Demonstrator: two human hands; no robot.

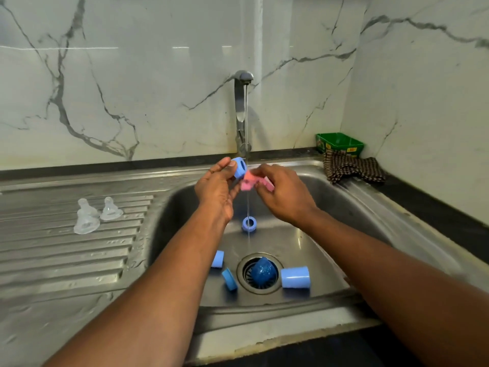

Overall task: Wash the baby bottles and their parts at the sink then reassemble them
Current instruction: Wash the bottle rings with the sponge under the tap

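Two hands are meeting over the sink basin (330,207), right under the thin stream of water (248,207) that is running from the tap (240,102). The left hand (215,189) is pinching a light blue screw ring (239,166) between thumb and fingertips, its opening turned toward the camera. The right hand (281,194) is gripping a pink sponge (250,181), fingers curled over it, and is pressing it against the ring's lower side — the two are touching.

Below the hands, in the basin, more blue parts are lying loose. A second blue ring (249,224) is sitting straight beneath the hands, beside the falling water. Nearer the person, a dark blue cap (262,271) is resting in the drain strainer (248,280). Just right of the drain, under the right forearm's line, a light blue cylinder (295,276) is lying on its side. Left of the drain, close to the left forearm, a small light blue piece (217,258) is lying, and a blue curved piece (229,279) is tilting on edge just beside it.

Well to the left of the left hand, two clear silicone teats (87,217) are standing upright on the ribbed draining board (66,260) — nearly touching each other.

Beyond the right hand, on the counter's far corner, a checked cloth (354,169) is lying crumpled, with a green box (339,144) just behind it against the marble wall (132,75).
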